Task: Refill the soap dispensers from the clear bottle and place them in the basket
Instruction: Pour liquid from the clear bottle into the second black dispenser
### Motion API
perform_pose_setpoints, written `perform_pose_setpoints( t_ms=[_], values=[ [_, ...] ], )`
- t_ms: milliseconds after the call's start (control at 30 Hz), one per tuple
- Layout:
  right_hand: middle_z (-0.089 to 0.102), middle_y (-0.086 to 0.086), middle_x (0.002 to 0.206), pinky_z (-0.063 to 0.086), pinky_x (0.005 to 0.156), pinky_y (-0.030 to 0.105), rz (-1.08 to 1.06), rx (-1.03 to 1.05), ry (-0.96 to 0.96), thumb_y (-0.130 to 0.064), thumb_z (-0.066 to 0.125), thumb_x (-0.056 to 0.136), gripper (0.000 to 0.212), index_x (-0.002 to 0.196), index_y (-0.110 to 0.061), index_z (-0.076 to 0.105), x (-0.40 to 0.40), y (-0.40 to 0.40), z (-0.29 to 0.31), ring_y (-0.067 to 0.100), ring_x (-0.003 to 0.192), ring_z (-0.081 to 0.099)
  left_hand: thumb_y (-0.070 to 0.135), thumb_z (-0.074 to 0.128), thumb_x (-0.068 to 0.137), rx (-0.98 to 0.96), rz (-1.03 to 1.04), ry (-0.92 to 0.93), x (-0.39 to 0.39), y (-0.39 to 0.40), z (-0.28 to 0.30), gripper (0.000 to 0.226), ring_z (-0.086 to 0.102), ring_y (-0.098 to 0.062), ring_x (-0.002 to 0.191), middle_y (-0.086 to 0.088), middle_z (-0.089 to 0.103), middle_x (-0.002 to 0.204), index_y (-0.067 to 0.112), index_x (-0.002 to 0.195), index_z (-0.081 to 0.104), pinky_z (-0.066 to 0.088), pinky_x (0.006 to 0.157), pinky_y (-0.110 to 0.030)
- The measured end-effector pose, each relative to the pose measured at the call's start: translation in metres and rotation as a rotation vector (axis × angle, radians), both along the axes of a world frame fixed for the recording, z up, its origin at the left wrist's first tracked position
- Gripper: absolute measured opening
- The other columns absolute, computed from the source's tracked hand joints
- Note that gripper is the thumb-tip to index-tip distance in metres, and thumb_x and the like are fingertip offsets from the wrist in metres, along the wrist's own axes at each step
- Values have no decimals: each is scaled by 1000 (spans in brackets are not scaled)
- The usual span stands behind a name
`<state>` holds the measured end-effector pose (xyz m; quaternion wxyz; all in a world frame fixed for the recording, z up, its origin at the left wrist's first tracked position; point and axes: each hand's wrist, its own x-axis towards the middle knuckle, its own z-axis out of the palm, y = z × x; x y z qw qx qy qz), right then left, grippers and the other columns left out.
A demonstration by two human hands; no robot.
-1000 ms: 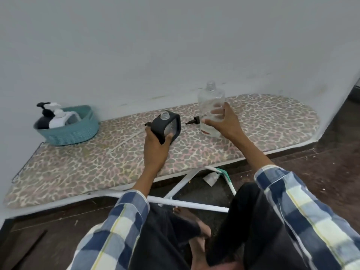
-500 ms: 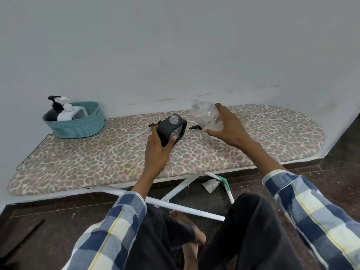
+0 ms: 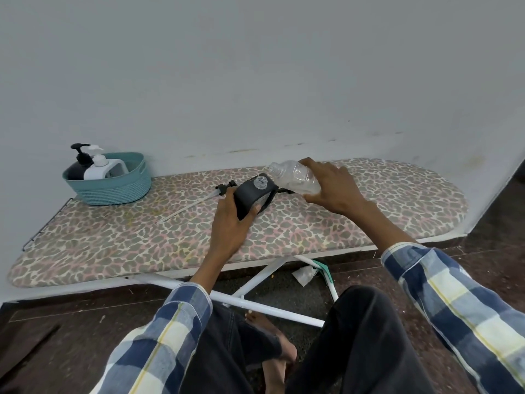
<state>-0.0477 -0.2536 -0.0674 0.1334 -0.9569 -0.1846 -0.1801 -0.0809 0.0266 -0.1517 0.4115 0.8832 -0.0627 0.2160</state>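
Note:
My left hand [image 3: 231,220] grips a dark grey soap dispenser [image 3: 253,196] on the board, its clear threaded neck open and facing up. My right hand [image 3: 331,186] holds the clear bottle [image 3: 294,177] tipped almost flat, its open mouth pointing left just above the dispenser's neck. The dispenser's black pump with its long clear tube [image 3: 193,204] lies on the board to the left. At the far left stands a teal basket [image 3: 113,189] holding a black dispenser [image 3: 78,164] and a white dispenser [image 3: 98,169].
A leopard-print ironing board [image 3: 369,211] set low against a grey wall bears everything. Its white legs [image 3: 255,302] cross on the dark floor beneath, near my knees and a bare foot. A small black cap [image 3: 287,190] lies behind the dispenser.
My right hand lifted the clear bottle off the board and tipped it left, from upright to almost flat, bringing its mouth over the dispenser's neck. My left hand kept its hold on the dispenser.

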Motion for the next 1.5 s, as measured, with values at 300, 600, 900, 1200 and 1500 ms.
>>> perform_pose_setpoints(
  t_ms=[300,600,900,1200,1500],
  values=[
    [62,3,124,49,98,54,10,-40,8,-31,83,87,77,152,-31,41,-3,-2,8,31,111,63,67,57,100,31,-2,-54,-7,-2,3,67,56,-23,119,-6,53,142,29,152,38,57,93,-42],
    [63,2,125,48,99,53,-27,-97,13,-35,81,88,79,154,-33,39,-15,0,14,29,110,64,51,69,101,117,19,-158,-14,-8,11,54,50,-20,117,-2,51,135,19,140,47,53,92,-40],
    [63,2,127,49,100,52,-87,-121,22,-37,82,87,82,155,-36,37,-22,0,21,32,111,65,45,75,95,254,70,-215,-13,-11,8,49,47,-25,97,-5,43,112,16,115,41,51,77,-50],
    [64,3,127,49,101,53,-98,-182,12,-39,83,87,83,156,-36,37,-26,-2,21,31,116,65,42,77,93,265,104,-208,-13,-11,7,51,47,-26,92,-6,43,107,16,112,37,49,70,-49],
    [63,3,130,48,103,53,-96,-207,3,-40,83,88,84,158,-37,37,-26,-1,21,30,119,63,46,76,93,248,98,-198,-15,-11,9,51,49,-28,95,-7,44,110,17,113,38,52,74,-52]
  ],
)
